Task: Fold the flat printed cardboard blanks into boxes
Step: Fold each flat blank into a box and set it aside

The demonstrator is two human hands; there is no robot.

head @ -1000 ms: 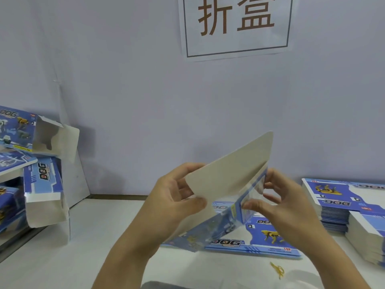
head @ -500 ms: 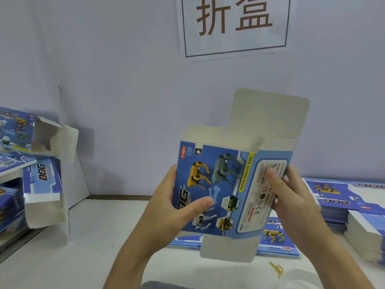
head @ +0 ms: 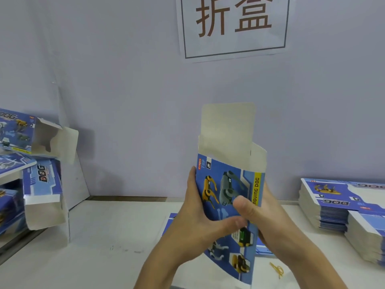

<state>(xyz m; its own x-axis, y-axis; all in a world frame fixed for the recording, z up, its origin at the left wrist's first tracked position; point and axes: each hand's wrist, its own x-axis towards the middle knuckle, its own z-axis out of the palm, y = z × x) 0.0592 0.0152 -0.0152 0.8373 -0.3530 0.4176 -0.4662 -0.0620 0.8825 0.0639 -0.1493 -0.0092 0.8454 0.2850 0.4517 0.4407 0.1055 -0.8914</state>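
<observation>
In the head view, above the table [head: 108,236], the box blank [head: 227,205] now stands upright, squared up from flat a second ago (so flaps come next). Left hand [head: 200,215] grips its left edge; right hand [head: 268,217], mostly hidden, seems clamped behind.

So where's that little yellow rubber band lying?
The rubber band lies on the white table at the lower right of the head view, just right of the box and near the right forearm.

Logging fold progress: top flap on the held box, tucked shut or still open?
Open. The top flap stands straight up, bare inside showing, above the box gripped by the left hand and right hand.
</observation>
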